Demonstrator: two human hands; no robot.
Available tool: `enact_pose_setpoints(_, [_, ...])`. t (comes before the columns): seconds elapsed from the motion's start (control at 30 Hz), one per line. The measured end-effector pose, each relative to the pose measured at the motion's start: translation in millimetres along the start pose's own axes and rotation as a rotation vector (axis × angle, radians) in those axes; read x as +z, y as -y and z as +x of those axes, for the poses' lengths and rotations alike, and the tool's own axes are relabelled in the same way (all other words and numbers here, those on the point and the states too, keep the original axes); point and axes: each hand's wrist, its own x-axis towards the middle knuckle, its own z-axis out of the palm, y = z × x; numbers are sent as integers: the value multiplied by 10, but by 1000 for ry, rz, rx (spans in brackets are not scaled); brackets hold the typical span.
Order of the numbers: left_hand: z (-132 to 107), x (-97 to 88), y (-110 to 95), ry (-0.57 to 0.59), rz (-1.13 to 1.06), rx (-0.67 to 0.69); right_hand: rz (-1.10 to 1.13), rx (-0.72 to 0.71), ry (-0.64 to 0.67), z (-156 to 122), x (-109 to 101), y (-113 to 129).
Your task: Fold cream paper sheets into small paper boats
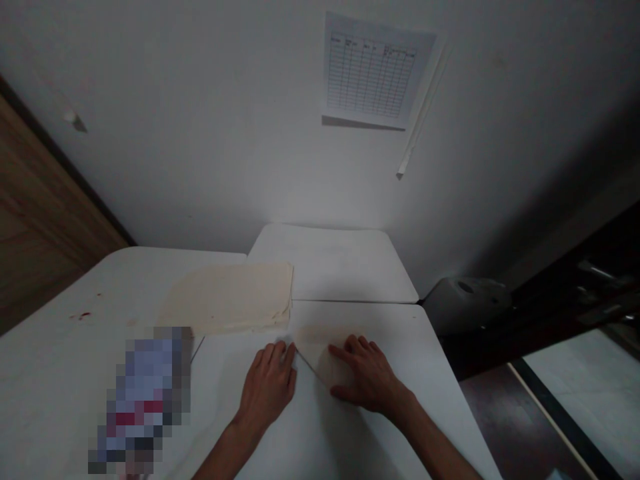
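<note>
A cream-coloured sheet, apparently paper and folded (320, 365), lies on the white table (310, 440) between my hands. My right hand (367, 377) rests over it, thumb and index finger spread apart and pressing on its surface; the other fingers bend over its far part. My left hand (269, 383) is on the table at the sheet's left corner. Its fingers are slightly bent, and the index fingertip is at that corner with the thumb apart. Beyond my left hand lies a stack of similar cream sheets (230, 297) with uneven right edges.
A blurred, pixelated object (145, 393) lies at the left. Several white tabletops meet, with seams between them. A wall (225, 133) rises behind, bearing a printed table sheet (370, 73). A pale rounded appliance (465, 303) stands right of the table. Small reddish marks dot the left tabletop.
</note>
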Motion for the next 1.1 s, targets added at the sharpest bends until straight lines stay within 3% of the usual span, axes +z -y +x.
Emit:
enact_pose_setpoints(0.17, [32,97,-166,18,-194,263,11,0,-20,2,39,-7])
enact_pose_setpoints(0.33, [171,61,-310,73,-286,218,57,11,-34,-18,87,-81])
enact_pose_setpoints(0.47, [258,11,-343,116,-275,200,168,68,-196,-113,149,-236])
enact_pose_setpoints(0.63, [285,0,-361,146,-235,197,495,142,-400,-279,262,-349])
enact_pose_setpoints(0.77, [276,20,-364,166,-222,200,856,205,-411,-295,338,-322])
enact_pose_setpoints(0.93, [238,10,-352,163,-215,195,1230,382,-406,-197,399,-307])
enact_pose_setpoints(1.0, [216,2,-344,167,-218,176,1306,379,-398,-182,409,-292])
enact_pose_setpoints(1.1, [181,10,-329,169,-227,148,1349,268,-459,-206,424,-257])
